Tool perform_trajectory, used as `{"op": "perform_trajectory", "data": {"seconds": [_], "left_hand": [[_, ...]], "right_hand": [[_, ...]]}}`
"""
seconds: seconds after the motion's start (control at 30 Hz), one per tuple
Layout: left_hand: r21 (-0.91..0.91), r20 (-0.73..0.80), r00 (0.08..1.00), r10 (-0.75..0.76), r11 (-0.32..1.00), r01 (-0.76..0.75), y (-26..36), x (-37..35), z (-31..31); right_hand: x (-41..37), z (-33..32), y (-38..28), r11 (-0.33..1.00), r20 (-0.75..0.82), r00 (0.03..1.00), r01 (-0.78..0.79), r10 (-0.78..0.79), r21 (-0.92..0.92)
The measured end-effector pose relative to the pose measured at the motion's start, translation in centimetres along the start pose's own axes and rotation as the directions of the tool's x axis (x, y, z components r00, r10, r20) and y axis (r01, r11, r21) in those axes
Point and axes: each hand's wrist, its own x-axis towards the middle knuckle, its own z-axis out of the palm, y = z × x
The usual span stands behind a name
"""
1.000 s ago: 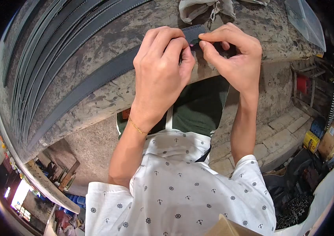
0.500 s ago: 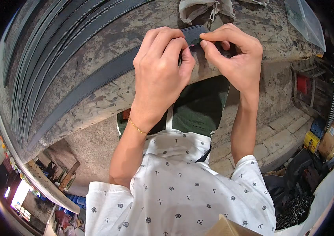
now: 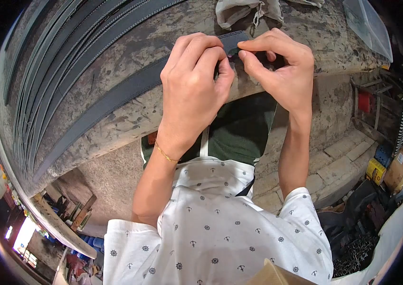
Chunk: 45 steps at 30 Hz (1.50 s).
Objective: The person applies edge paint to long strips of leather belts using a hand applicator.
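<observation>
A long dark grey belt strap [image 3: 116, 95] with stitched edges lies along the near edge of the stained worktable, its end [image 3: 233, 39] reaching past my hands. My left hand [image 3: 194, 76] is curled closed over the strap near that end. Its fingertips are partly hidden behind the hand. Just to the right, my right hand [image 3: 282, 64] pinches thumb and forefinger together at the strap's lower edge. Whatever sits between those fingertips is too small to make out. Several similar stitched straps [image 3: 68, 61] lie bundled on the left.
A pale cloth bag [image 3: 249, 12] with a drawstring sits behind my hands. At the back right stands a clear plastic bin [image 3: 368, 28]. The table [image 3: 320, 42] has a worn, blotched surface. A yellow box [image 3: 375, 171] and other clutter are at the lower right.
My right hand has shifted slightly left, toward my left hand, still pinching. My left hand and the strap stay almost where they were.
</observation>
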Motion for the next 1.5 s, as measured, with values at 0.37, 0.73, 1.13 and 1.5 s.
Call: {"op": "perform_trajectory", "data": {"seconds": [0.37,0.73,1.13,1.5], "left_hand": [[-0.027,0.012,1.000,-0.012,1.000,0.012,0.1,0.0,-0.4],[0.068,0.069,0.997,-0.040,0.997,0.036,0.4,-0.3,-1.3],[-0.065,0.085,0.984,-0.154,0.985,0.160,0.3,-0.3,-2.1],[0.082,0.098,0.995,0.010,0.996,-0.018,0.3,-0.6,-2.8]], "right_hand": [[0.0,-0.2,0.3,0.998,-0.018,0.999,-0.029,0.030,0.053],[0.0,-0.4,-0.3,0.926,-0.146,0.960,-0.180,0.239,0.333],[-0.1,-0.8,-0.3,0.928,-0.105,0.964,-0.198,0.242,0.317],[-0.5,-1.1,1.2,0.941,-0.162,0.956,-0.192,0.244,0.279]]}}
